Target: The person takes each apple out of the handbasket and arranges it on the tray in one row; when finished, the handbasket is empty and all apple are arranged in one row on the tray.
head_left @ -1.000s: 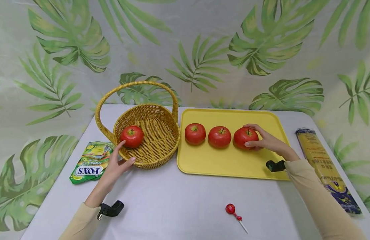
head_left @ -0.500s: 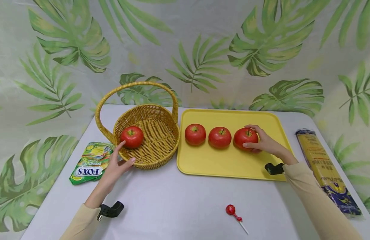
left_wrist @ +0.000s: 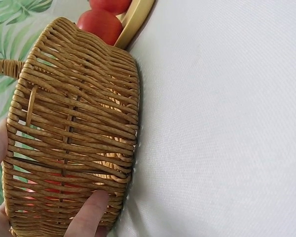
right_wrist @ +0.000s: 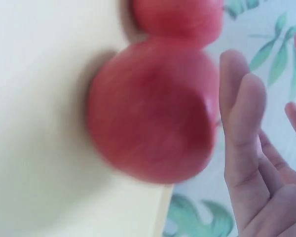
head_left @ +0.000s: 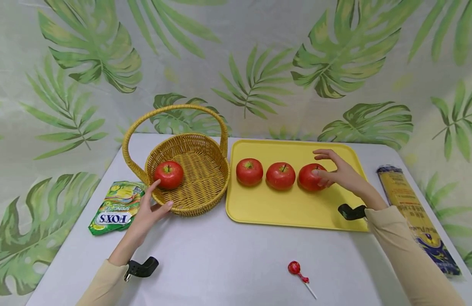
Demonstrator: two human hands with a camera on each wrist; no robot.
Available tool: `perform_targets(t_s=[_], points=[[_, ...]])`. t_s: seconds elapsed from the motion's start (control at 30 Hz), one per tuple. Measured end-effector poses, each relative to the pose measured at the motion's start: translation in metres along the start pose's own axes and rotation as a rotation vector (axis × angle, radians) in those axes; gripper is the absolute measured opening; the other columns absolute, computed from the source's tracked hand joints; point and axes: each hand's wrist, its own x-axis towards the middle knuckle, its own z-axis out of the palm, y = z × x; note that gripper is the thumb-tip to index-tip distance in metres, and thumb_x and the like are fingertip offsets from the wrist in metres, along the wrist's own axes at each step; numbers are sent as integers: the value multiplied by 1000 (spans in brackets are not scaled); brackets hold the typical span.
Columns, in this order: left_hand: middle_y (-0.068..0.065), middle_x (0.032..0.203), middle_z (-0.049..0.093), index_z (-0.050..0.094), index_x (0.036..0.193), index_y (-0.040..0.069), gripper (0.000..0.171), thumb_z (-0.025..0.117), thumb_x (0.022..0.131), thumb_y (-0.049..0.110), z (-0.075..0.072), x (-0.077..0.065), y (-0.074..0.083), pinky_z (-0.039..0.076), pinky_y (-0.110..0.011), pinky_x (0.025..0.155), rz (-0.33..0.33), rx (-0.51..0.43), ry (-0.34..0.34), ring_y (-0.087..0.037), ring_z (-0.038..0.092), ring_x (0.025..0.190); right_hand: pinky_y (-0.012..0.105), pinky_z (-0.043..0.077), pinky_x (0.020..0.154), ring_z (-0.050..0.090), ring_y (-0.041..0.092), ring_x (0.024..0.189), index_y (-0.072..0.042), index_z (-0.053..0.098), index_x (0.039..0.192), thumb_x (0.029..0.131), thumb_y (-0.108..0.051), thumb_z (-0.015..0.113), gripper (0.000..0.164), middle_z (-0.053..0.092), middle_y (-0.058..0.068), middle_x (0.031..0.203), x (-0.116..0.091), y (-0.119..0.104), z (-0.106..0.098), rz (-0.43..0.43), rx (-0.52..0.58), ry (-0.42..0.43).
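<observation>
Over the right part of the yellow tray, my right hand hovers with spread fingers just above the rightmost red apple. In the right wrist view a gap shows between that apple and the fingers. Two more apples, a middle one and a left one, line up beside it. My left hand holds the near-left rim of the wicker basket, one digit against its outer wall. One apple sits inside the basket.
A green Fox's packet lies left of the basket, partly behind the left hand. A bag of pasta lies along the right edge of the table. Toward the front is a red lollipop. A leaf-print cloth hangs behind.
My right hand has let go of the rightmost apple and risen slightly, its fingers spreading apart. The apple stays in the row. The left hand and basket look unchanged.
</observation>
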Motion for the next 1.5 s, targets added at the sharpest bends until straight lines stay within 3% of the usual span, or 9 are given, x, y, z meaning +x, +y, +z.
perform_targets(t_s=[0.17, 0.37, 0.6, 0.9, 1.2, 1.5], points=[[-16, 144, -8, 9, 144, 32, 78, 61, 86, 31, 0, -1, 0, 33, -53, 94, -5, 5, 3, -46, 22, 125, 39, 52, 65, 60, 34, 80, -16, 35, 133, 87, -21, 61, 53, 38, 10, 130, 12, -23, 17, -53, 54, -28], [-16, 145, -8, 9, 144, 33, 77, 61, 86, 32, 0, 0, 0, 34, -52, 94, -6, 13, 8, -46, 21, 125, 39, 51, 71, 58, 38, 85, -16, 37, 132, 85, -19, 63, 54, 40, 8, 129, 34, -50, 50, -106, 97, -129], [-16, 144, -6, 10, 144, 31, 77, 61, 86, 31, 0, 1, -2, 35, -52, 93, 2, 14, 18, -46, 22, 124, 48, 49, 70, 57, 38, 83, -9, 39, 130, 85, -10, 63, 51, 41, 16, 128, 55, -98, 93, -176, 131, -239], [-17, 144, -7, 10, 144, 31, 77, 61, 86, 32, 0, 1, -2, 35, -53, 93, -2, 17, 18, -47, 20, 124, 39, 50, 63, 60, 27, 75, -22, 41, 129, 84, -22, 65, 51, 42, 6, 127, 104, -116, 151, -308, 85, -336], [-17, 144, -9, 8, 144, 31, 77, 60, 87, 32, 0, 1, -2, 36, -52, 92, -8, 9, 8, -48, 21, 124, 33, 51, 65, 60, 20, 72, -21, 40, 131, 83, -25, 66, 55, 43, 4, 127, 135, -153, 200, -351, 37, -395], [-16, 144, -9, 8, 144, 32, 75, 59, 88, 31, 1, 1, -2, 38, -51, 91, -11, 11, 5, -48, 22, 124, 31, 53, 58, 61, 21, 71, -20, 38, 133, 83, -26, 65, 58, 39, 12, 131, 157, -167, 236, -280, 38, -418]])
